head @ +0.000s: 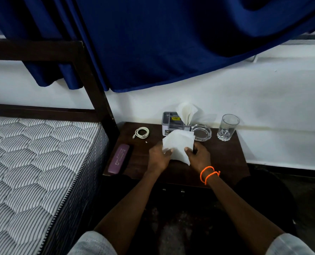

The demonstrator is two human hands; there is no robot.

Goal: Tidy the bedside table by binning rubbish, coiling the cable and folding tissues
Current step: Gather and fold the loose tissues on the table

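Observation:
A white tissue point(178, 144) is held above the middle of the dark wooden bedside table point(226, 155). My left hand point(158, 157) grips its left edge and my right hand point(198, 156), with orange bands at the wrist, grips its lower right edge. A white cable point(141, 133) lies coiled at the table's back left. A small white scrap point(146, 142) lies near it. A grey tissue holder point(172, 122) with a tissue sticking up stands at the back.
A glass ashtray point(201, 132) and a drinking glass point(227, 127) stand at the back right. A purple case point(119, 159) lies along the table's left edge. The mattress point(33, 162) and dark bed post are to the left, a blue curtain hangs above.

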